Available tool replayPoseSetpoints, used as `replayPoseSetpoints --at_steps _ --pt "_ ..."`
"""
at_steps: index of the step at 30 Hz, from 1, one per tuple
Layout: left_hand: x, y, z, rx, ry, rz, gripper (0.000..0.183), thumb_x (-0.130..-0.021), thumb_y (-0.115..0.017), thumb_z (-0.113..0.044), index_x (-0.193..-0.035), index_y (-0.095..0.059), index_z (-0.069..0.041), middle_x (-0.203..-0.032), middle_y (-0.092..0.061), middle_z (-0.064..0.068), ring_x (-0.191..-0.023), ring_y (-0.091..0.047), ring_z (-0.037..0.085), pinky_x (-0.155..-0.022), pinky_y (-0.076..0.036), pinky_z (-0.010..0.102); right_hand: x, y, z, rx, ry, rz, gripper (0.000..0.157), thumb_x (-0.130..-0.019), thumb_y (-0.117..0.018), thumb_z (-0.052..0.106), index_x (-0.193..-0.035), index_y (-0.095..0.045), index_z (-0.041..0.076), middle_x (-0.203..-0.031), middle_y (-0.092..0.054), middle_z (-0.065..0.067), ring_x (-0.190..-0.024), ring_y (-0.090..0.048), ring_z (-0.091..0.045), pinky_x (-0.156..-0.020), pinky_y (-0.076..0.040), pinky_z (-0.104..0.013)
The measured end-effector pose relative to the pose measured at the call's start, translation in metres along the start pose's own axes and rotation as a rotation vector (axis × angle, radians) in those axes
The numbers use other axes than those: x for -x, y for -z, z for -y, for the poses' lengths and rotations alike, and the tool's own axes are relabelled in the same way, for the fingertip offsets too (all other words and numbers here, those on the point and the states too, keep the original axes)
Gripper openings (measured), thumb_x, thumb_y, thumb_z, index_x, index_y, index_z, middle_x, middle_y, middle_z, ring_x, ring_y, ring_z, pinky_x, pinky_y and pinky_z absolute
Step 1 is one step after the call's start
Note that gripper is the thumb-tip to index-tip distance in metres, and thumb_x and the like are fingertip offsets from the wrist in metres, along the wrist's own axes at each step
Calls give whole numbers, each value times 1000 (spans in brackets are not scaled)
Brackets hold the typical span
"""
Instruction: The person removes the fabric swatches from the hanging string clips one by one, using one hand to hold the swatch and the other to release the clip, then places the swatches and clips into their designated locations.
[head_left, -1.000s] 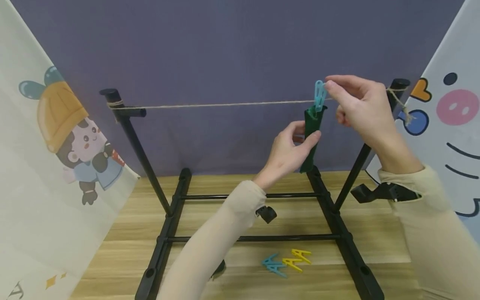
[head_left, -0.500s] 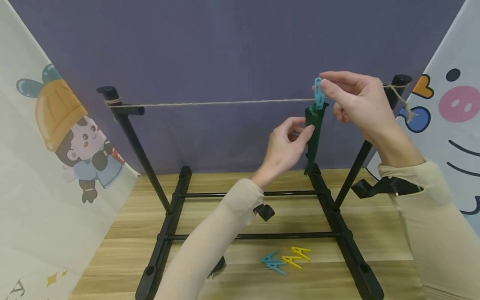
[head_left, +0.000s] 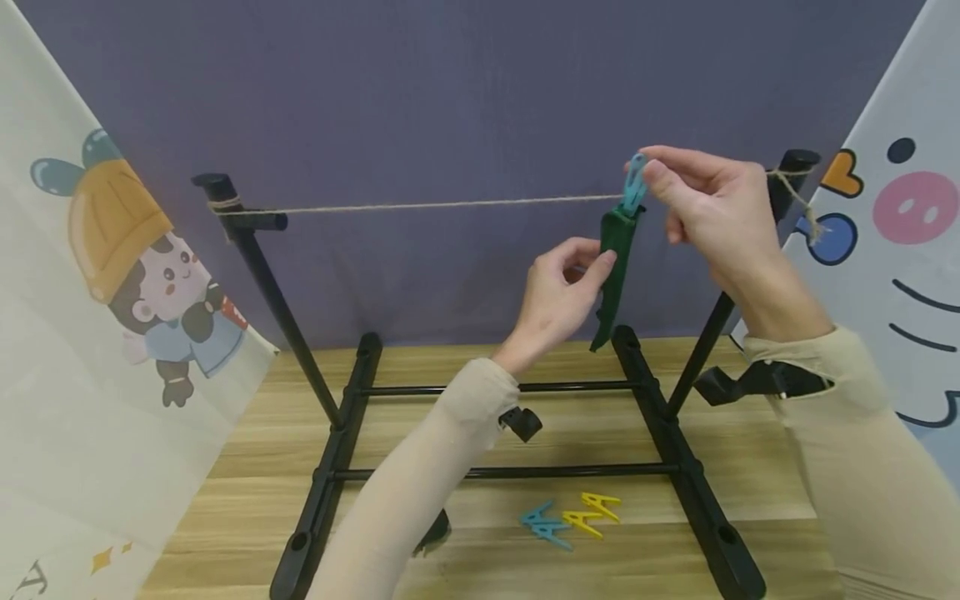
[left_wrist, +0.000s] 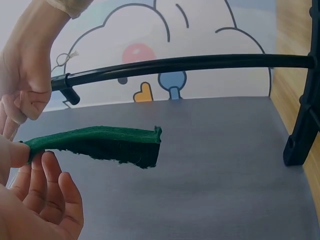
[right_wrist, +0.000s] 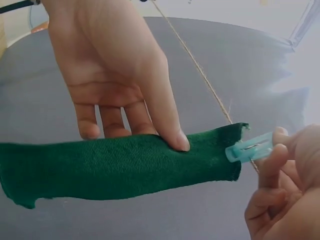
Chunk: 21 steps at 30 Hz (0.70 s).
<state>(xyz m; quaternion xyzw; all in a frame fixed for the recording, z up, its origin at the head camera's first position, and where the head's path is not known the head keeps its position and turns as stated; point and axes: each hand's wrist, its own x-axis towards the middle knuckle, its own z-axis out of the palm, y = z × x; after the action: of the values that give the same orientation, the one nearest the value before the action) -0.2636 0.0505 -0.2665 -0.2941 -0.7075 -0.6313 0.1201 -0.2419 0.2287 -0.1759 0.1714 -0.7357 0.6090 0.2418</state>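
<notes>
In the head view, a strip of green cloth (head_left: 615, 275) hangs at the right part of a twine line (head_left: 450, 203). My left hand (head_left: 558, 292) pinches it below its upper edge, thumb in front and fingers behind. Its ribbed face (right_wrist: 125, 167) spreads broad in the right wrist view. A light blue clothespin (head_left: 634, 185) bites the cloth's top edge where the twine passes. My right hand (head_left: 716, 208) pinches that clothespin's handle end between thumb and fingers. In the left wrist view the cloth's frayed lower part (left_wrist: 110, 142) sticks out past my left hand.
A black frame (head_left: 667, 433) carries the twine between two posts on a wooden surface (head_left: 420, 533). Yellow clothespins (head_left: 583, 523) and blue clothespins (head_left: 547, 527) lie near its front bar. A dark green piece (head_left: 435, 533) is partly hidden by my left sleeve.
My left hand has shifted slightly left on the cloth, whose lower end swings left. The clothespin now leans to the right at its top, still in my right hand's pinch.
</notes>
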Motion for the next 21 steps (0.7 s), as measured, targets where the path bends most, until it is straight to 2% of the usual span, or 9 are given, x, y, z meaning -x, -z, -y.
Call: replayPoseSetpoints --at_steps 5,8,11,17,21 --pt "-1 2 1 -5 -6 -15 24 -108 -64 -25 -119 -74 -6 -102 -78 10 -80 -71 7 -74 -57 21 -1 -4 -1 -192 49 -46 30 -97 -79 19 -123 -79 5 -109 -83 3 -44 -43 -11 -45 -38 -18" --pt "-1 4 1 -9 -10 -18 23 -108 -65 -24 -118 -75 -6 -101 -78 10 -80 -70 8 -78 -57 21 -1 -6 1 -254 82 -69 29 -97 -78 17 -122 -79 3 -113 -82 0 -46 -42 -11 -43 -37 -17" --pt "1 8 3 -15 -3 -20 21 -108 -65 -24 -117 -75 -7 -99 -77 9 -80 -71 11 -80 -56 23 -1 -8 2 -301 113 -96 28 -97 -77 15 -122 -78 1 -115 -82 -4 -46 -41 -11 -43 -37 -16" --pt "5 15 8 -30 18 -13 21 -108 -65 -24 -118 -74 -8 -100 -77 8 -81 -70 12 -80 -56 24 0 -11 3 -342 237 -146 24 -100 -71 7 -121 -78 -2 -116 -81 -11 -40 -34 -12 -42 -36 -16" --pt "6 19 9 -38 16 1 21 -108 -65 -24 -119 -74 -8 -102 -77 8 -82 -70 13 -80 -56 24 -1 -13 3 -353 254 -148 23 -100 -70 5 -121 -78 -2 -116 -81 -11 -42 -35 -13 -42 -35 -16"
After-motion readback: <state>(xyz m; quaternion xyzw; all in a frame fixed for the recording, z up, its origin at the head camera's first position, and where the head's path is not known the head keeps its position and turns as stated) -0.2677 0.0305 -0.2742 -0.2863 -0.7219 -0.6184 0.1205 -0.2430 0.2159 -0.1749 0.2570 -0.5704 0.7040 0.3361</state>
